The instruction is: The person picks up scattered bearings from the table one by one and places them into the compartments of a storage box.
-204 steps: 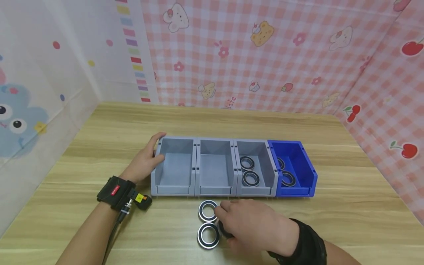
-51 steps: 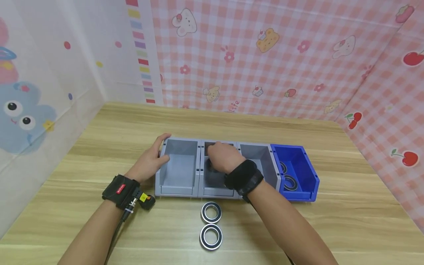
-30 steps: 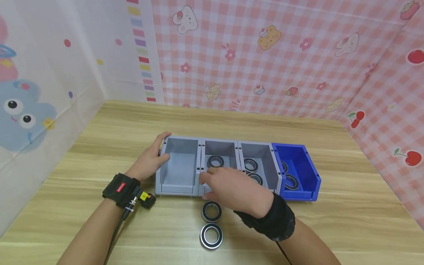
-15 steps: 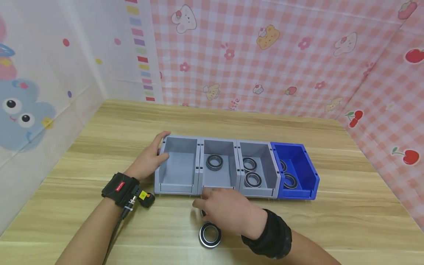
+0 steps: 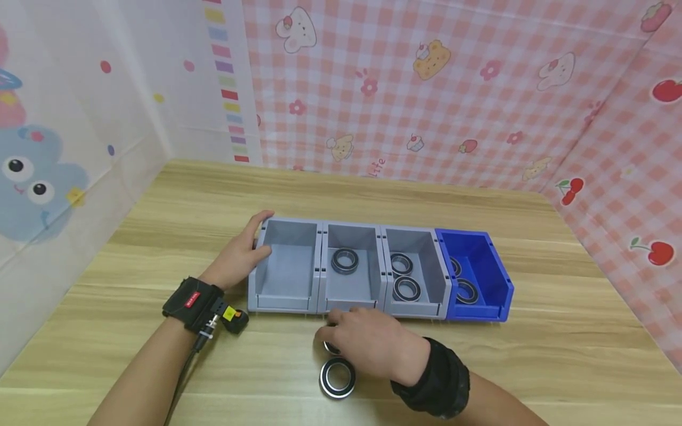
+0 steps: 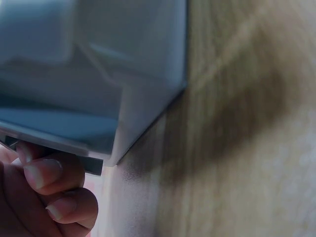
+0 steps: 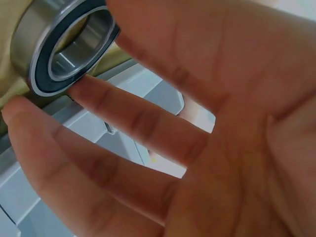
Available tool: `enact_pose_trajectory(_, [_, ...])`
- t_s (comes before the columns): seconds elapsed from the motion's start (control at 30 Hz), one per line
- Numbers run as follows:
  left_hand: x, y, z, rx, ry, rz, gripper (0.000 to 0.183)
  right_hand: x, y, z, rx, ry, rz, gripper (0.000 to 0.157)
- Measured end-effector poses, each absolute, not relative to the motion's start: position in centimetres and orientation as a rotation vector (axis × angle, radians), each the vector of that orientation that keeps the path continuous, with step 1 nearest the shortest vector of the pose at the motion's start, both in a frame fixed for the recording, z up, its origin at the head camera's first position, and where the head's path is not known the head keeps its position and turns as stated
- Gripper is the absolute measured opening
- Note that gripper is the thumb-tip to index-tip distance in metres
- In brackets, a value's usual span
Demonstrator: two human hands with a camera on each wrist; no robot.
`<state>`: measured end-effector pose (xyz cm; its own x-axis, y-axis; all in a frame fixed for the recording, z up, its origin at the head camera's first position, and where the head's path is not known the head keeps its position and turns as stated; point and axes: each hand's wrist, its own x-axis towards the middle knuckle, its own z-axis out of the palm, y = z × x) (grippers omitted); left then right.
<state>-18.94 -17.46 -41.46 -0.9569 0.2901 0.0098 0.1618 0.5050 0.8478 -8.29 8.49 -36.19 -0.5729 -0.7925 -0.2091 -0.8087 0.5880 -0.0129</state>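
Observation:
My left hand [image 5: 234, 260] grips the side wall of the leftmost grey bin [image 5: 285, 305], thumb over the rim; in the left wrist view curled fingers [image 6: 69, 207] lie under the bin's edge. In front of the bins, my right hand [image 5: 370, 343] pinches a ball bearing [image 7: 42, 76], a steel ring with a black seal. The hand covers most of that bearing in the head view. Just nearer to me, a second bearing [image 5: 337, 393] lies flat on the table. Inside the second grey bin [image 5: 348, 304] rests a bearing [image 5: 345, 271].
The bins stand joined in a row. Two bearings [image 5: 407, 298] lie in the third grey bin [image 5: 437, 290], and two more [image 5: 469, 300] in the blue bin [image 5: 495, 281] at the right end. Patterned cloth [image 5: 453, 118] hangs behind the wooden table [image 5: 559, 331].
One bearing has gone from the table into the second grey bin. My right hand has come back out of that bin to a bearing in front. My left hand keeps its hold.

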Motion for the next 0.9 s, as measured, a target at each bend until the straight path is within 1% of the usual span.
enact_pose_trajectory(0.13, [-18.94, -17.46, -41.35, 0.388, 2.604, 1.45, 0.071, -8.45, 8.5, -36.19, -1.337, 2.592, 0.102, 0.034])
enact_pose_trajectory(0.53, [-18.94, -17.46, -41.36, 0.397, 2.619, 1.433, 0.07, -8.68, 8.01, -36.61, -1.373, 2.568, 0.224, 0.034])
enact_pose_trajectory(0.67, [-18.96, -17.39, -41.46, 0.396, 2.62, 1.431, 0.069, -8.66, 7.97, -36.77, -1.377, 2.582, 0.23, 0.03])
enact_pose_trajectory(0.8, [-18.97, -17.42, -41.46, 0.396, 2.621, 1.428, 0.07, -8.63, 7.93, -36.95, -1.388, 2.607, 0.217, 0.024])
enact_pose_trajectory(0.9, [-18.94, -17.44, -41.38, 0.398, 2.62, 1.43, 0.07, -8.63, 7.9, -37.03, -1.376, 2.609, 0.215, 0.023])
